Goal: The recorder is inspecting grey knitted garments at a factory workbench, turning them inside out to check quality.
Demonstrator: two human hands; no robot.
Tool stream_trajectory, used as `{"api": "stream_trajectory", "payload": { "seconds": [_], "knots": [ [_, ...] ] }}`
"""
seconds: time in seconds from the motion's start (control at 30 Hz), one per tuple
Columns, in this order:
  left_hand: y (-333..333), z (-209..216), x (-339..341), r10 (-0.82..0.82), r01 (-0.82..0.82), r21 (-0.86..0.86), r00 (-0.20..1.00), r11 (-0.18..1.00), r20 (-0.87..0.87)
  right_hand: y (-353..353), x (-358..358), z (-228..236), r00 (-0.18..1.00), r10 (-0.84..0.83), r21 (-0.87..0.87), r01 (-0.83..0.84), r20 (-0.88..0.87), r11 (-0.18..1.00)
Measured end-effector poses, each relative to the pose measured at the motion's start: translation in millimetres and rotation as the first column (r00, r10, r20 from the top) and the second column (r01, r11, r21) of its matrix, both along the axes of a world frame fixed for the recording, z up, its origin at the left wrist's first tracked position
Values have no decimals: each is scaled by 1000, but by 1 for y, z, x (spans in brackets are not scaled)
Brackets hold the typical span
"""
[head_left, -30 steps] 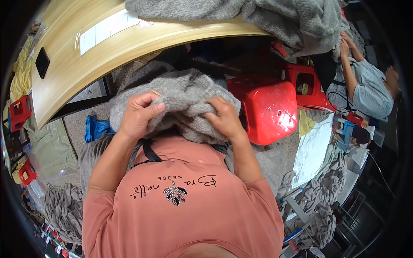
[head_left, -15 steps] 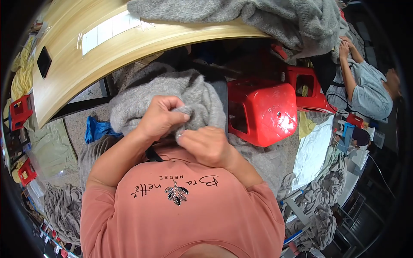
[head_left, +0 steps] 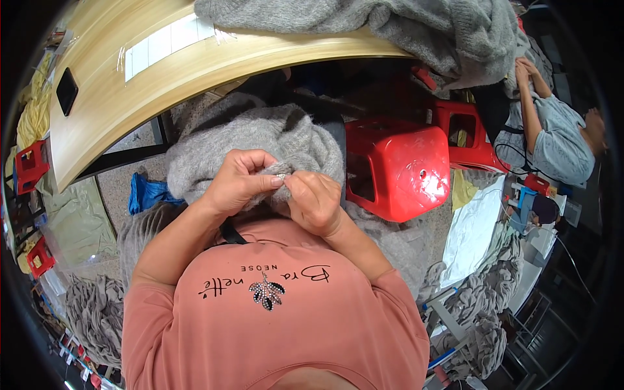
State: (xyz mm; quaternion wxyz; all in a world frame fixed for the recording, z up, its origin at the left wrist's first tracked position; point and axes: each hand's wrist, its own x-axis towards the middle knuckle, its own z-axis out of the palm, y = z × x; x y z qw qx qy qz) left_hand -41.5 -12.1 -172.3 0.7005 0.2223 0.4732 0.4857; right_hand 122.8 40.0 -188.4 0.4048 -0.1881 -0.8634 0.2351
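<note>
A fuzzy grey knit garment [head_left: 214, 153] lies bunched across my lap, below the table's edge. My left hand [head_left: 242, 183] pinches a raised fold of it between thumb and forefinger. Right beside that fold, my right hand [head_left: 315, 200] is closed with thumb and fingertips together, meeting the knit near my left thumb. A small pale spot shows on the fold between the two thumbs. Whether my right fingers hold only the knit or also something tiny, such as a needle or thread, is too small to make out.
A wooden table [head_left: 97, 84] curves ahead, bearing a black phone [head_left: 67, 91], a white paper strip and a grey knit heap [head_left: 429, 29]. Red stools [head_left: 409, 170] stand to my right. Another person [head_left: 546, 130] works at the far right. Grey knit piles [head_left: 97, 318] lie around.
My right hand has moved up and forward from near my chest to the fold beside my left thumb. The left hand keeps its pinch almost in place.
</note>
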Motion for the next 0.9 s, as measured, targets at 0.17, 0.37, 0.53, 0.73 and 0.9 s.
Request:
{"api": "stream_trajectory", "payload": {
  "seconds": [0.17,0.37,0.53,0.73,0.9],
  "knots": [
    [-4,-4,-2,70,-66,36,990,997,-119,8,-12,2,996,25,-144,-38,-89,989],
    [-10,-6,-1,147,-93,183,939,979,-310,16,-4,6,981,176,-600,-188,-79,777],
    [-8,-3,1,190,-64,261,849,963,-494,11,-9,2,995,83,-731,-97,-55,675],
    [-11,-3,7,293,-1,413,707,911,-644,25,-4,-1,949,314,-939,-126,-21,319],
    [-9,-3,8,309,27,438,671,898,-674,17,-5,-4,978,197,-832,-166,-70,530]
  ]
}}
